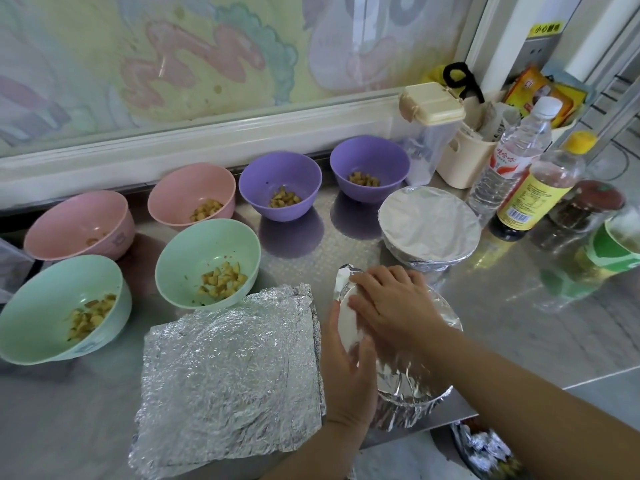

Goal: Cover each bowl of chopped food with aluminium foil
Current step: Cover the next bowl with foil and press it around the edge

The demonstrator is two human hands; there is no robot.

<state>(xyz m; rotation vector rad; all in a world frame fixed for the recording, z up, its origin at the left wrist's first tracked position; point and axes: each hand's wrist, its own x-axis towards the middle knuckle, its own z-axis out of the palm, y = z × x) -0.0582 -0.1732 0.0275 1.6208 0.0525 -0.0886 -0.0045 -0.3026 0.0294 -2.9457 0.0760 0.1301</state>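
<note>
Both hands worked 1 bowl [412, 382] at the near edge of the tabletop [519, 323]. The right hand [391, 306] lay flat and open on the foil over its top, fingers spread toward the far left rim. The left hand [346, 368] cupped the bowl's left side, fingers curled against the foil there, pressing more than gripping. A loose foil corner [343, 275] stood up just beyond the right fingertips.

1 covered bowl [429, 230] sat behind it. 6 bowls stood open to the left: 2 green [207, 261], 2 pink [192, 199], 2 purple [280, 188], each with chopped food. A stack of foil sheets [228, 375] lay just beside the left hand.

To finish this step well, the flat hand should probably hold the top taut while the other works round the rim, folding the raised corner down and crimping under the lip. Pressing too hard could tear the sheet or tip the bowl off the edge.
</note>
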